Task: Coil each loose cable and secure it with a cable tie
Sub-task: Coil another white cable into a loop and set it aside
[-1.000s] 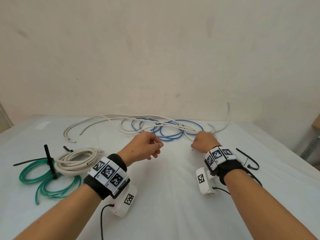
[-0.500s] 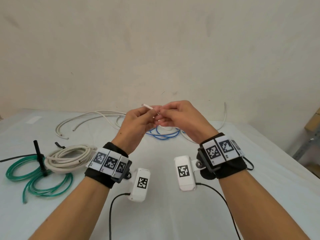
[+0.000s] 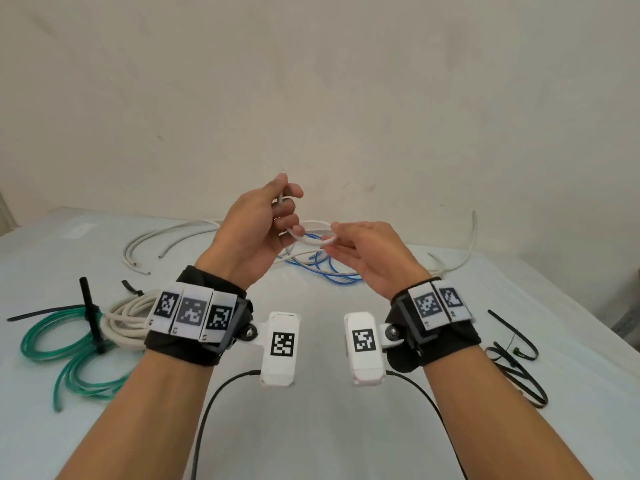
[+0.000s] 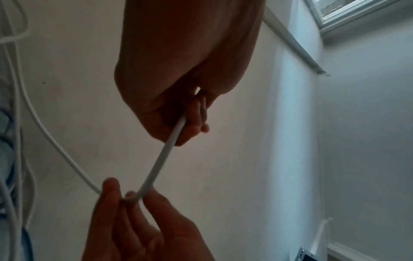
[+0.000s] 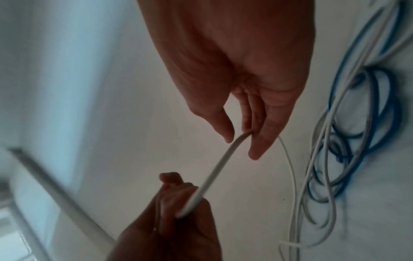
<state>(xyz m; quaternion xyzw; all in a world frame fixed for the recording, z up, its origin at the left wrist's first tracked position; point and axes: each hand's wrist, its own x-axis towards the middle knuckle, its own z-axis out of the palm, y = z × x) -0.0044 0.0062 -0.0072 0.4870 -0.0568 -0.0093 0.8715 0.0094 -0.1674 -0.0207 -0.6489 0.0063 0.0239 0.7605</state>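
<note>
My left hand grips a white cable near its end, raised above the table; my right hand pinches its loop, the rest trailing onto a blue cable

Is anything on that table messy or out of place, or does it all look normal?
Mostly normal. The one untidy spot is the far middle of the table, where loose white cables lie tangled over a blue cable. The left hand and right hand hold one white cable between them. Nothing looks damaged.
</note>
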